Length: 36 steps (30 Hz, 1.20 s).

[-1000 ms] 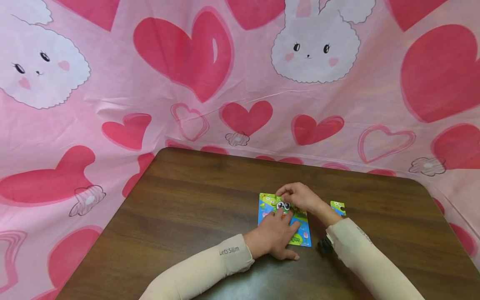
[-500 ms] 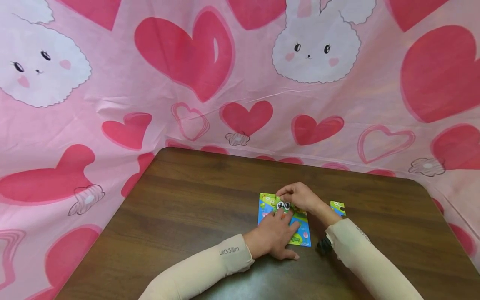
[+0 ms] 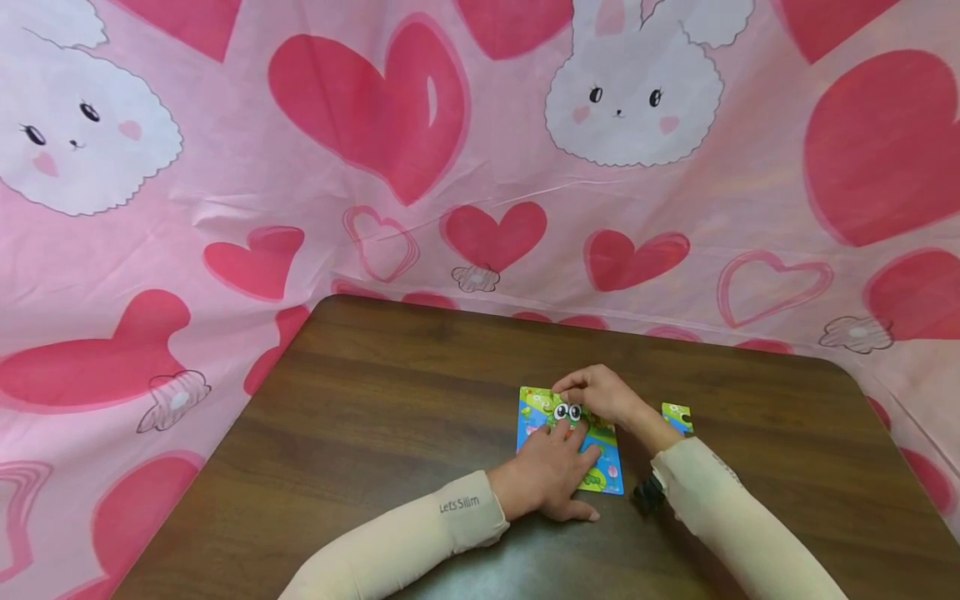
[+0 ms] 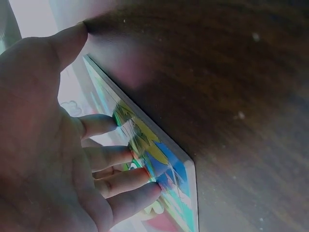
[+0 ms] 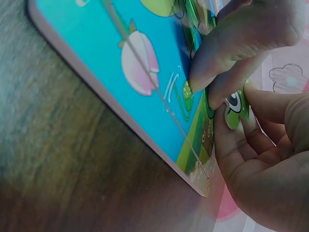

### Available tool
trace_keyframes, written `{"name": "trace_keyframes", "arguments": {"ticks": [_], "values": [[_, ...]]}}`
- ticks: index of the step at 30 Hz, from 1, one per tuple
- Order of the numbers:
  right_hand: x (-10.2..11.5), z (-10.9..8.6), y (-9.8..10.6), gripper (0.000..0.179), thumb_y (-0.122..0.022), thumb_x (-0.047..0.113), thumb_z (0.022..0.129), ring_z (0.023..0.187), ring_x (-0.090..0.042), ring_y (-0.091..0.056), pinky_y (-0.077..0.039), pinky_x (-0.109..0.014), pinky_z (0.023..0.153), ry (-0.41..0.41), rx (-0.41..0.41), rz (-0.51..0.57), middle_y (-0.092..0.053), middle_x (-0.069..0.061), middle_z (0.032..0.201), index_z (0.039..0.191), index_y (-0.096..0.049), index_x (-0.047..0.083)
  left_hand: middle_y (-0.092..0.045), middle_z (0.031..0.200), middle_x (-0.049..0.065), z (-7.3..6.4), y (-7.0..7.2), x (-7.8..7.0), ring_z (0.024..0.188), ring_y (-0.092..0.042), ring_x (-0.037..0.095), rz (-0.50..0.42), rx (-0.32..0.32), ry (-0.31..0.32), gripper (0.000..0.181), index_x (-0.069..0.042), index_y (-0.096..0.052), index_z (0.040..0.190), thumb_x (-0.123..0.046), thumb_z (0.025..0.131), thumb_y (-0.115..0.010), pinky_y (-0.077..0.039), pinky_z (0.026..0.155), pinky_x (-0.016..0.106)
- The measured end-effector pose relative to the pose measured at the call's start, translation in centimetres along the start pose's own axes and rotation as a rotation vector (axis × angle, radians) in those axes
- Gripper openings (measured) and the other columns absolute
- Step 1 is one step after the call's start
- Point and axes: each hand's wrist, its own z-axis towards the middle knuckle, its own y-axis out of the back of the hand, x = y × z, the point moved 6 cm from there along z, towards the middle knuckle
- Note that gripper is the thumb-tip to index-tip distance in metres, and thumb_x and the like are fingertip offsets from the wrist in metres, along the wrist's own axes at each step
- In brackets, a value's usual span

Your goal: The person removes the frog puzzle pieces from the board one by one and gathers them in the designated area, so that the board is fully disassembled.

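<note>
A small square jigsaw puzzle (image 3: pixel 527 425) with a green cartoon frog lies on the brown table, its picture blue and green. My left hand (image 3: pixel 551 471) rests on it with fingers spread, thumb out over the table. In the left wrist view, those fingertips touch the puzzle face (image 4: pixel 166 164). At the far edge, my right hand (image 3: pixel 600 393) pinches a green puzzle piece (image 5: pixel 232 120) with an eye printed on it, seen in the right wrist view between thumb and fingers. Part of the picture is hidden under both hands.
Another puzzle piece (image 3: pixel 677 415), green and blue with a notch, lies on the table to the right, partly behind the right forearm. A black object (image 3: pixel 648 493) shows by the right cuff. Pink heart-patterned cloth (image 3: pixel 525 183) hangs along the table's far and left edges.
</note>
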Motion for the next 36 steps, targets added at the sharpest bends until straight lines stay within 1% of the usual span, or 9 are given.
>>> {"name": "trace_keyframes", "arguments": {"ticks": [7,11,14,21,23,27,33,36], "values": [[0.1,0.0,0.0,0.019,-0.063,0.014,0.1,0.095,-0.02,-0.062,-0.051,-0.033,0.08,-0.009,0.005,-0.004,-0.073,-0.012,0.119,0.111,-0.078,0.009,-0.03,0.165,0.002,-0.1,0.1,-0.1,0.14,-0.039,0.021,-0.001,0.002,-0.004,0.08,-0.03,-0.04,0.144,-0.085,0.085,-0.045,-0.046,0.105,0.036],[0.0,0.1,0.3,0.021,-0.061,0.016,0.101,0.101,-0.023,-0.061,-0.051,-0.036,0.083,-0.005,0.002,0.003,-0.071,-0.013,0.125,0.114,-0.077,0.01,-0.032,0.164,0.001,-0.2,0.0,-0.1,0.137,-0.041,0.02,0.008,-0.005,-0.001,0.079,-0.03,-0.041,0.142,-0.085,0.085,-0.044,-0.048,0.103,0.034],[-0.2,0.2,0.7,0.023,-0.06,0.017,0.102,0.106,-0.023,-0.062,-0.051,-0.036,0.086,-0.008,0.001,0.019,-0.07,-0.013,0.128,0.116,-0.076,0.01,-0.034,0.162,0.001,-0.2,0.0,-0.2,0.135,-0.043,0.02,0.022,-0.011,-0.006,0.078,-0.03,-0.042,0.141,-0.085,0.086,-0.043,-0.048,0.101,0.033],[-0.3,0.1,1.0,0.024,-0.059,0.018,0.103,0.093,-0.021,-0.062,-0.055,-0.034,0.076,-0.033,0.029,0.101,-0.068,-0.015,0.128,0.118,-0.075,0.008,-0.033,0.163,0.002,-0.2,0.0,-0.1,0.136,-0.042,0.021,0.017,-0.008,-0.005,0.078,-0.03,-0.041,0.141,-0.085,0.086,-0.043,-0.049,0.101,0.034],[-0.4,-0.1,1.1,0.024,-0.059,0.018,0.103,0.093,-0.021,-0.062,-0.056,-0.034,0.076,-0.041,0.027,0.119,-0.068,-0.014,0.13,0.118,-0.075,0.009,-0.033,0.163,0.002,-0.1,0.0,-0.1,0.136,-0.042,0.021,0.009,-0.004,-0.006,0.079,-0.03,-0.041,0.142,-0.085,0.086,-0.043,-0.049,0.101,0.034],[-0.5,-0.3,1.2,0.024,-0.059,0.019,0.102,0.097,-0.021,-0.061,-0.055,-0.034,0.075,-0.033,0.025,0.114,-0.067,-0.015,0.132,0.118,-0.075,0.009,-0.032,0.164,0.002,-0.1,0.1,-0.1,0.136,-0.042,0.022,-0.001,0.004,-0.009,0.079,-0.03,-0.04,0.143,-0.085,0.086,-0.043,-0.049,0.102,0.035],[-1.0,-0.5,1.6,0.025,-0.059,0.018,0.102,0.094,-0.021,-0.062,-0.056,-0.034,0.076,-0.055,0.018,0.154,-0.067,-0.016,0.131,0.121,-0.074,0.008,-0.034,0.162,0.002,-0.2,0.1,-0.1,0.136,-0.043,0.022,0.004,-0.014,-0.01,0.079,-0.03,-0.041,0.141,-0.085,0.085,-0.044,-0.049,0.102,0.035],[-1.1,-0.6,1.8,0.027,-0.058,0.018,0.103,0.095,-0.022,-0.063,-0.057,-0.036,0.077,-0.056,0.015,0.164,-0.065,-0.017,0.133,0.123,-0.073,0.007,-0.035,0.162,0.003,-0.2,0.2,-0.1,0.135,-0.043,0.023,0.004,-0.023,-0.01,0.078,-0.029,-0.042,0.139,-0.085,0.085,-0.045,-0.049,0.102,0.035]]}}
